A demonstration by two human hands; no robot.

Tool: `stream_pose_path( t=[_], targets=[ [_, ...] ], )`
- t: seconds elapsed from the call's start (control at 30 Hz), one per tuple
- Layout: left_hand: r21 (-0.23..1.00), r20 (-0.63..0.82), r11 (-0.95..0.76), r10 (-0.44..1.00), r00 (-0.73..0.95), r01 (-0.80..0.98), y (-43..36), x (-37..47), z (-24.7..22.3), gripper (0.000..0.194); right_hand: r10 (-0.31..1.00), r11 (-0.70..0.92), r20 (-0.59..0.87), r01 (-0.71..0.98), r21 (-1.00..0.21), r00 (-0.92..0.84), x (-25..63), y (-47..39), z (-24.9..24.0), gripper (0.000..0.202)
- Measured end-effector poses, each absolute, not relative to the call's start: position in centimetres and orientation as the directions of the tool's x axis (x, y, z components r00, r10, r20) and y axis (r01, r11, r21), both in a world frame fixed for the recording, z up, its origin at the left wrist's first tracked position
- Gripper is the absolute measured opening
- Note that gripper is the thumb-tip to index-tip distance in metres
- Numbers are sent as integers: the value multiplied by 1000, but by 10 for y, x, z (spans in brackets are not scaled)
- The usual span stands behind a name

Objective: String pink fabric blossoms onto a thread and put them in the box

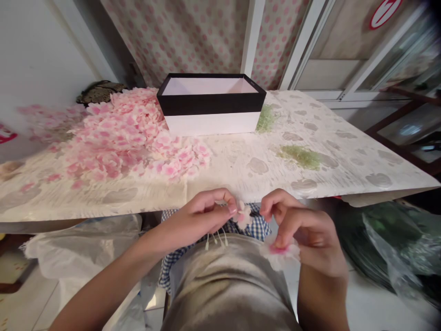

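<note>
My left hand (213,211) is closed in a pinch around a small pale pink artificial flower (243,216). Thin stems with whitish tips (216,240) hang below its fingers. My right hand (303,230) pinches a loose white petal layer (283,253) with a deep pink centre, held a little lower and to the right. Both hands are over my lap, just in front of the table edge, and the two flower pieces are apart. A large heap of pink and white artificial petals (117,133) lies on the left of the table.
An open box (212,122), white with a black rim, stands at the back of the patterned tablecloth (234,170). Fine green sprigs (301,156) lie to its right, with more green (266,118) beside the box. A clear plastic bag (86,248) is below the table at left.
</note>
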State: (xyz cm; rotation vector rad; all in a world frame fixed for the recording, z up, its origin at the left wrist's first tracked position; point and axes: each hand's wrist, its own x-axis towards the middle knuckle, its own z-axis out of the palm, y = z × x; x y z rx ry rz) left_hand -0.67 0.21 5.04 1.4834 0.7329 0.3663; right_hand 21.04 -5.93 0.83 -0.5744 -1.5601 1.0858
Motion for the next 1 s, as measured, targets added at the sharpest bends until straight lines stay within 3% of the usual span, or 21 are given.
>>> stream_pose_path(
  t=[0.2,0.33,0.63,1.0],
  targets=[
    [965,-218,1,569,793,264,-2,-8,52,24,829,489,486,-64,-870,-278,202,-62,13,11],
    [956,-194,-59,606,771,287,-8,-8,53,23,822,495,498,-84,-865,-277,194,-62,14,18],
    [840,13,-430,624,781,329,-18,-5,54,11,821,517,533,-130,-846,-205,188,-62,10,19],
    [731,228,-638,560,796,240,-18,-6,55,11,819,516,516,-69,-854,-251,190,-60,15,7]
  ],
)
